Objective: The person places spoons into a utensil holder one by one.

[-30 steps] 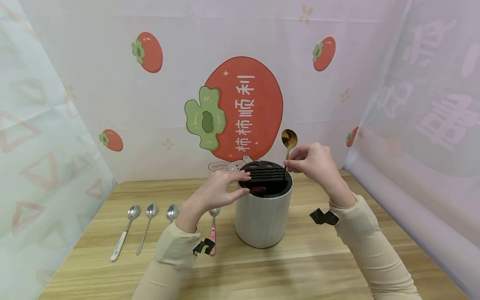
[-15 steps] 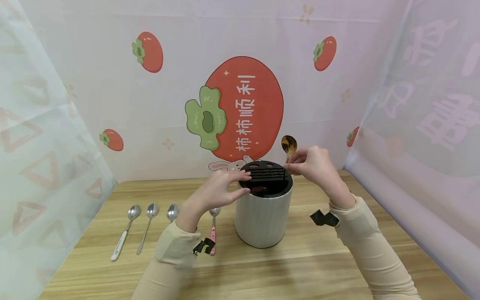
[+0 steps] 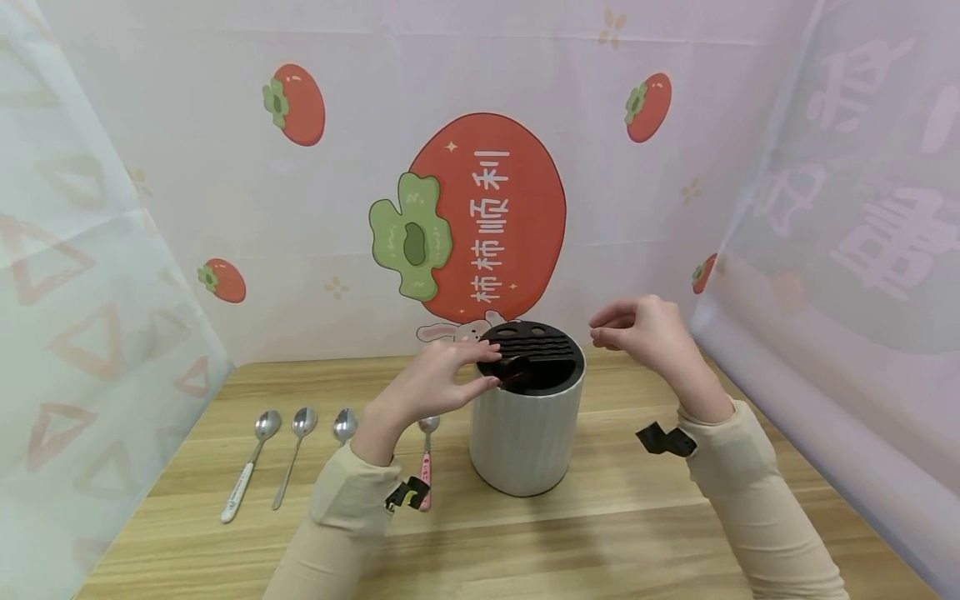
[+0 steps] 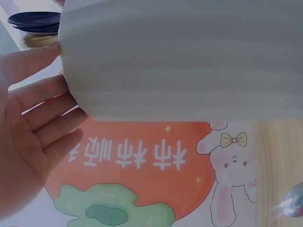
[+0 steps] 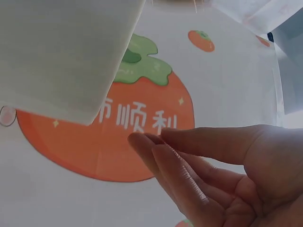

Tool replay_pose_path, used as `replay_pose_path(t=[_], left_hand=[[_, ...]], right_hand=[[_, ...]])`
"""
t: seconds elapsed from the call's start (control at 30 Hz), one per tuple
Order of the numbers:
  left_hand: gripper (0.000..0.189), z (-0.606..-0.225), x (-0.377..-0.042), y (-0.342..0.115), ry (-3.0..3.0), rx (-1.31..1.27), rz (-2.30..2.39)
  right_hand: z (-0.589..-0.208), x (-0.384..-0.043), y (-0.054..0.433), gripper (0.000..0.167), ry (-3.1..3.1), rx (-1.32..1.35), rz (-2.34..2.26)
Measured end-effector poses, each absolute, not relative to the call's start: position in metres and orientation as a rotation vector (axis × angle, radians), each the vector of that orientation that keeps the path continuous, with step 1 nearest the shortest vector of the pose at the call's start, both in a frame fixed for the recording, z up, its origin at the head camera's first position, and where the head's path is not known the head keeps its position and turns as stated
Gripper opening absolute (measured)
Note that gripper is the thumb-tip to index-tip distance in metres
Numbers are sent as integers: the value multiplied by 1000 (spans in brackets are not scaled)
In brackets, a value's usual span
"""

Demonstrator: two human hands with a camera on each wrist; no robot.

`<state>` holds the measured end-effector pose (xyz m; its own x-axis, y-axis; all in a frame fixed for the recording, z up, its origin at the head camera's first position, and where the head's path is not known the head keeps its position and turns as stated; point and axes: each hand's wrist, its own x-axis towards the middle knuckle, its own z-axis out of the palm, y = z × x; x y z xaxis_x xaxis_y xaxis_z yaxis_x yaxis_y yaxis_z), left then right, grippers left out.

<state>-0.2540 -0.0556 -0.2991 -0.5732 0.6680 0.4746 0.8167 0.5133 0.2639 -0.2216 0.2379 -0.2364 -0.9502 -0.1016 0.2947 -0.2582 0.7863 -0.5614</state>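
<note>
A white ribbed utensil holder with a black slotted top stands upright on the table. My left hand rests against its upper left side, fingertips at the rim. In the left wrist view those fingers lie fairly straight against the white wall. A dark-looking spoon bowl shows at the holder's front opening, and several spoon bowls stick out past the rim in the left wrist view. To the right of the holder, my right hand hangs in the air, its fingers loosely bent with nothing between them.
Left of the holder lie a white-handled spoon, two metal spoons and a pink-handled spoon, partly behind the left arm. A printed cloth backdrop closes off the back, with hanging sheets at both sides.
The gold spoon went down into the holder, and my right hand let go of it and drew back to the right. A spoon bowl now shows at the opening. My left hand stayed put.
</note>
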Motion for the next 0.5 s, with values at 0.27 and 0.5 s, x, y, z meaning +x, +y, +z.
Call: replay_pose_path(t=[0.27, 0.5], left_hand=[[35, -300, -255, -55, -2424, -1253, -668], [35, -299, -254, -55, -2433, -1248, -670]], right_hand=[[-246, -224, 258, 19, -2738, 262, 871], [-259, -232, 273, 22, -2779, 222, 837]])
